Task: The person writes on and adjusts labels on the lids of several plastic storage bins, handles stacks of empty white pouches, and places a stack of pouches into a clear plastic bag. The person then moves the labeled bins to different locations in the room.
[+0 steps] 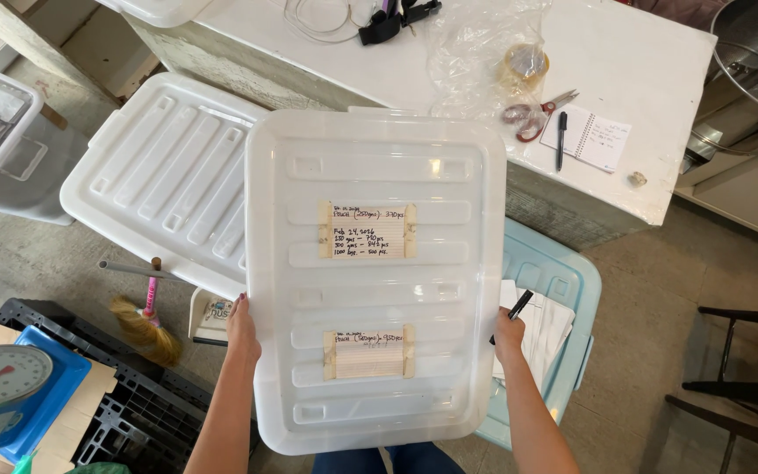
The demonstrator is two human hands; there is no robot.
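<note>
My left hand (242,332) and right hand (508,336), pen (519,305) pinched in it, clamp a translucent ribbed lid (377,281) bearing two taped paper labels (368,230).

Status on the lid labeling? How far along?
Done: the translucent bin lid carries two taped paper labels, upper label and lower label, both handwritten. In hand: left hand and right hand hold the lid's edges, the right also gripping a black marker. Left: a second lid shows no label.

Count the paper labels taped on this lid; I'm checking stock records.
2 on the clear lid: upper label near its middle, lower label toward the person. None seems hidden.
</note>
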